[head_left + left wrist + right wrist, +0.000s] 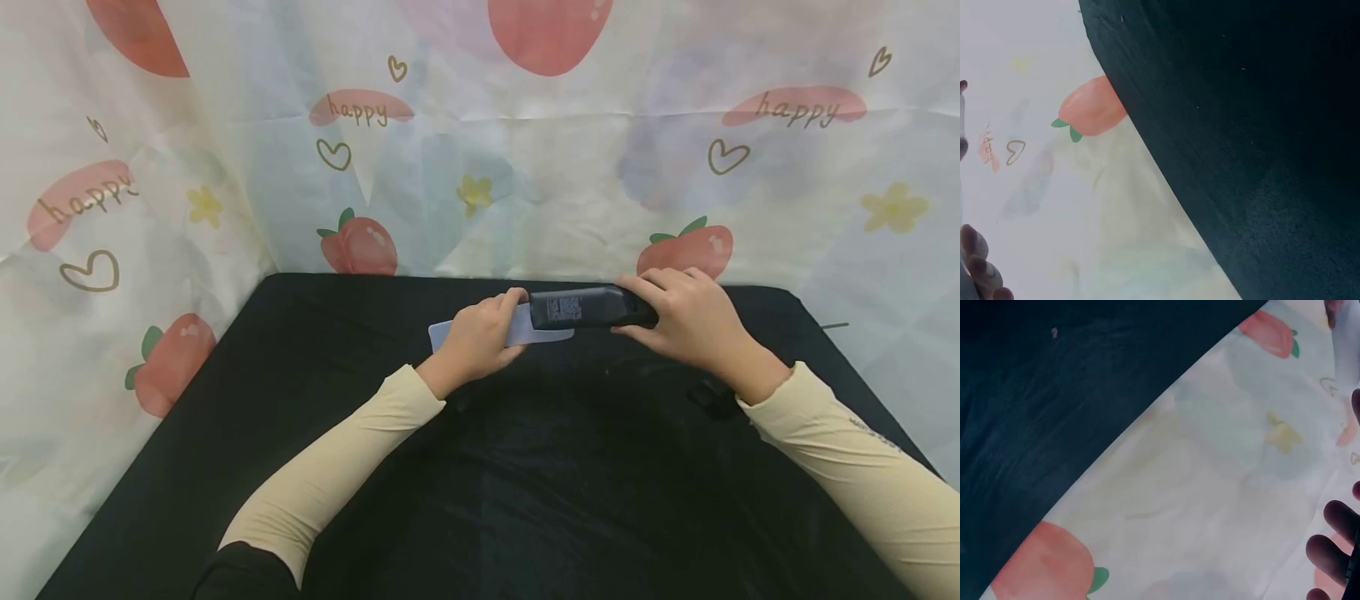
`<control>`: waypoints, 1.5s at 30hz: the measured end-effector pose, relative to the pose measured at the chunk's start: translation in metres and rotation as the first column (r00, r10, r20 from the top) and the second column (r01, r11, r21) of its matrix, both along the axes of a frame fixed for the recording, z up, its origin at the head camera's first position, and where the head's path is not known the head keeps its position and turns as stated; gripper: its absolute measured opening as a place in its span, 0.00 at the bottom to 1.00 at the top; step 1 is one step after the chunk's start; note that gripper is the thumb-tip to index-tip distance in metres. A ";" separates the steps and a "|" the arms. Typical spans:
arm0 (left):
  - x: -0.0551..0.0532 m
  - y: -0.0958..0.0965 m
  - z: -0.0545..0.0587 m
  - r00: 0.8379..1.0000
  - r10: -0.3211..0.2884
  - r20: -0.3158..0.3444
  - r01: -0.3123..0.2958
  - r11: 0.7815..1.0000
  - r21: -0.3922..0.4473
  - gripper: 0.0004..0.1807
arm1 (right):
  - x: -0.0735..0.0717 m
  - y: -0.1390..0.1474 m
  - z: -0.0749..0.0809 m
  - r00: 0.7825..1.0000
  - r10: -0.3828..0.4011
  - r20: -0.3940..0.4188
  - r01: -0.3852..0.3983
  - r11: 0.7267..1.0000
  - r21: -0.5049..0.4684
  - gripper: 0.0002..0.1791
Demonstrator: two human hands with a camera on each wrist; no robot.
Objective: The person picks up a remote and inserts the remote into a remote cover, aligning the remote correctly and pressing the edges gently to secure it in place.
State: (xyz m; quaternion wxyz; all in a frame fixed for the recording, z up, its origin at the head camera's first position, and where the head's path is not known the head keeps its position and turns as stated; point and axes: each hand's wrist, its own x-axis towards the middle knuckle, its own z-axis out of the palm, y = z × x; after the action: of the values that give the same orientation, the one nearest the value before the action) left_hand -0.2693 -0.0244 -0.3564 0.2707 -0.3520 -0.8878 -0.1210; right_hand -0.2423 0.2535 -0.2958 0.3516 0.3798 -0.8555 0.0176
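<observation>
My left hand (480, 337) grips a thin, flat, pale lavender piece with rounded corners (542, 335). Its ends stick out on both sides of the fingers. My right hand (693, 321) holds a long black device with small printed text on its face (592, 307) by the right end. The device's left end overlaps the lavender piece in the head view, close by the left fingertips. At the left wrist view's edge only a few left fingertips (984, 272) show. Right fingers (1327, 555) appear at the right edge of the right wrist view.
A black cloth covers the table (360, 467). On it, by the right forearm, lies a small dark object (712, 398). Behind and to the left hangs a pale curtain (555, 192) printed with fruit, hearts and flowers, meeting the table's far edge.
</observation>
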 end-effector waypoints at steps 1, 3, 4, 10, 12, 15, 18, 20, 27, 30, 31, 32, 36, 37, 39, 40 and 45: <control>0.000 -0.001 -0.001 1.000 -0.010 -0.007 0.010 1.000 -0.003 0.29 | 0.000 0.001 0.000 1.000 0.001 -0.006 -0.001 1.000 0.007 0.34; 0.000 -0.002 -0.002 0.999 -0.032 -0.020 0.031 0.999 -0.011 0.31 | 0.000 0.002 0.000 0.999 0.004 -0.033 -0.004 1.000 0.019 0.32; 0.000 -0.002 -0.003 0.999 -0.041 -0.026 0.041 0.999 -0.016 0.32 | 0.000 0.002 0.000 0.999 0.008 -0.050 -0.007 1.000 0.023 0.33; -0.003 -0.005 -0.006 0.992 -0.103 -0.078 0.097 0.992 -0.082 0.29 | 0.002 0.001 0.003 0.991 0.019 -0.132 -0.016 1.000 0.024 0.34; -0.004 -0.005 -0.006 0.987 -0.136 -0.087 0.127 0.987 -0.102 0.26 | 0.002 0.001 0.003 0.991 0.018 -0.133 -0.015 1.000 0.024 0.33; -0.005 -0.006 -0.005 0.980 -0.182 -0.084 0.170 0.977 -0.132 0.22 | 0.001 0.002 0.003 0.991 0.016 -0.130 -0.012 1.000 0.025 0.33; -0.006 -0.007 -0.004 0.975 -0.211 -0.071 0.196 0.965 -0.171 0.19 | 0.000 0.002 0.002 0.992 0.011 -0.127 -0.007 1.000 0.031 0.33; -0.006 -0.008 -0.004 0.974 -0.217 -0.061 0.202 0.960 -0.193 0.17 | 0.000 0.002 0.000 0.992 0.008 -0.123 -0.003 0.999 0.038 0.33; -0.007 -0.007 -0.009 0.987 -0.149 -0.058 0.126 0.950 -0.286 0.18 | -0.001 0.003 -0.008 0.994 0.004 -0.110 0.003 0.998 0.059 0.33; -0.008 -0.006 -0.013 0.993 -0.112 -0.049 0.086 0.927 -0.364 0.20 | -0.002 0.001 -0.014 0.995 -0.005 -0.103 0.013 0.997 0.079 0.33; -0.008 -0.005 -0.015 0.994 -0.103 -0.044 0.078 0.916 -0.394 0.21 | -0.003 0.001 -0.017 0.995 -0.009 -0.098 0.018 0.996 0.088 0.33; -0.009 -0.005 -0.017 0.995 -0.096 -0.036 0.072 0.902 -0.425 0.22 | -0.004 0.001 -0.020 0.996 -0.018 -0.089 0.027 0.995 0.099 0.33; -0.013 -0.001 -0.024 0.997 -0.068 0.032 0.075 0.843 -0.533 0.26 | -0.007 -0.001 -0.033 0.997 -0.080 -0.023 0.083 0.986 0.145 0.34; -0.014 -0.001 -0.027 0.997 -0.055 0.058 0.078 0.827 -0.557 0.27 | -0.007 -0.002 -0.037 0.995 -0.099 -0.004 0.098 0.982 0.159 0.34; -0.016 0.001 -0.031 0.992 -0.025 0.126 0.096 0.799 -0.594 0.28 | -0.009 -0.003 -0.044 0.990 -0.137 0.040 0.127 0.973 0.190 0.34; -0.017 0.002 -0.033 0.986 -0.007 0.169 0.109 0.789 -0.605 0.29 | -0.009 -0.004 -0.048 0.986 -0.153 0.060 0.138 0.969 0.206 0.34; -0.020 0.002 -0.039 0.933 0.048 0.357 0.178 0.799 -0.574 0.25 | -0.011 -0.007 -0.063 0.975 -0.191 0.116 0.158 0.956 0.247 0.33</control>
State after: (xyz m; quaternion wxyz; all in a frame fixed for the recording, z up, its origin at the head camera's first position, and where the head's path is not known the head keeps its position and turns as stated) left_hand -0.2896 -0.0222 -0.3956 -0.0224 -0.4224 -0.9012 0.0941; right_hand -0.2536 0.2464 -0.3584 0.2440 0.3398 -0.9039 -0.0890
